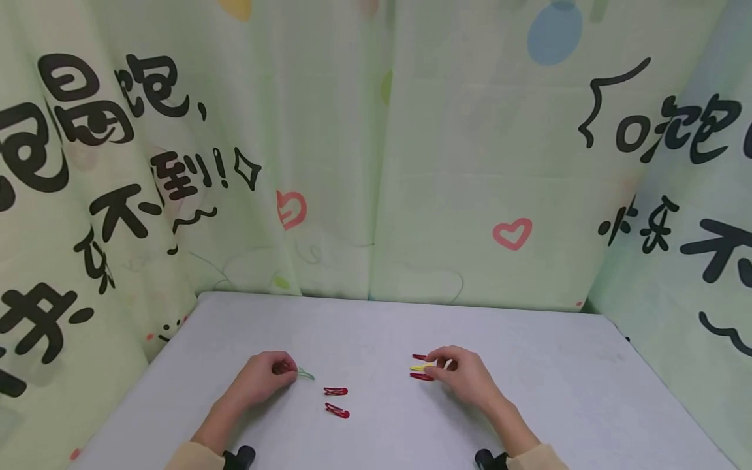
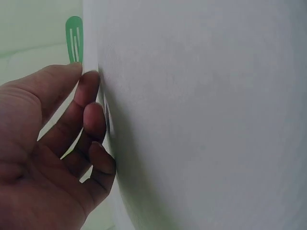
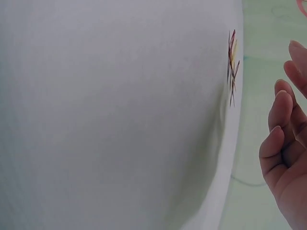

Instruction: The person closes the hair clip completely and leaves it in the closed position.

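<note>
My left hand (image 1: 264, 377) pinches a green snap hair clip (image 2: 74, 38) by one end, between thumb and forefinger, just above the table. The clip's other end sticks out past the fingertips, and the remaining fingers curl loosely. My right hand (image 1: 464, 374) hovers beside a small row of clips, a yellow hair clip (image 1: 418, 368) between two red ones, the nearer being a red hair clip (image 1: 421, 376). Its thumb and forefinger are apart, partly covering the row from above. In the right wrist view a gap separates the fingers (image 3: 280, 108) from the clips, and nothing shows in them.
Two more red clips lie mid-table, an upper red clip (image 1: 335, 391) and a lower red clip (image 1: 337, 410). The white table (image 1: 376, 326) meets a pale green printed curtain (image 1: 440, 163) at its back edge. Curtain also hangs along both sides.
</note>
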{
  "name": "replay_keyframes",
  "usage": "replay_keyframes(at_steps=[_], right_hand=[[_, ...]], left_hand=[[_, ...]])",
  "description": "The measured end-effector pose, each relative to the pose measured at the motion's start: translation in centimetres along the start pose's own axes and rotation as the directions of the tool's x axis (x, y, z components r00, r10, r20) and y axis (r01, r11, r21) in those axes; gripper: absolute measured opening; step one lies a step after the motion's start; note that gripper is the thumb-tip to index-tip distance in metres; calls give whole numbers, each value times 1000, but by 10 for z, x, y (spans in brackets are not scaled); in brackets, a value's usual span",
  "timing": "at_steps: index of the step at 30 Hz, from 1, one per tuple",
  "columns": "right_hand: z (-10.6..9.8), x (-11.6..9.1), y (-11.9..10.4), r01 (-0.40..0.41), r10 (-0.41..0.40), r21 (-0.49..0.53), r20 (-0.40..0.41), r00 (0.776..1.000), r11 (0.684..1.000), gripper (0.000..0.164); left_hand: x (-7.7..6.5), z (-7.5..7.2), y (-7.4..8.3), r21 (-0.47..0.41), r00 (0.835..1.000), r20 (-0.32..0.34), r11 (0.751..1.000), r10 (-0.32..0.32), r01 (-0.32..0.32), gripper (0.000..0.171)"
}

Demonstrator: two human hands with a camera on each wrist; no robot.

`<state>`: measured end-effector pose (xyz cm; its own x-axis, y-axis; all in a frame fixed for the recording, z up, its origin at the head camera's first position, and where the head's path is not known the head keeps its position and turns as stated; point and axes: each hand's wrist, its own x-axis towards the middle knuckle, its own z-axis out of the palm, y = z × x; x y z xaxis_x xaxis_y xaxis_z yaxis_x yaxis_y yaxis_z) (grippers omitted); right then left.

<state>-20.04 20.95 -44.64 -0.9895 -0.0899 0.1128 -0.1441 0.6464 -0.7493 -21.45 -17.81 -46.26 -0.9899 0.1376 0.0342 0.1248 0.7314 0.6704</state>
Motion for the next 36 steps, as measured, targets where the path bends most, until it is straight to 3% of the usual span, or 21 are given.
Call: replay_keyframes(at_steps=[8,14,20,24,30,36], right_hand=[[-7,-4,-5,13,-13,10,-9,1000,1000,14],[-12,-5,-8,10,-10,47,-2,1000,999,13],[-12,-6,-13,-8,8,75,4,1000,997,12],[-11,-6,-18,7,-8,94,10,1000,996,13],[-10,-10,-28,71,-73,127,16,997,989,15],[-5,-17,-37,148,-152,179,7,988,973,17]], left_hand=[[1,1,4,-121,999,-11,992,41,-42,11],[1,2,8,-230,998,0,971,68,-66,7],[0,2,19,-350,994,-13,931,107,-104,7],[-2,3,27,-435,990,-24,891,137,-133,10],[-6,9,39,-549,986,-43,820,164,-160,15],[-12,19,51,-599,981,-51,780,185,-178,15]])
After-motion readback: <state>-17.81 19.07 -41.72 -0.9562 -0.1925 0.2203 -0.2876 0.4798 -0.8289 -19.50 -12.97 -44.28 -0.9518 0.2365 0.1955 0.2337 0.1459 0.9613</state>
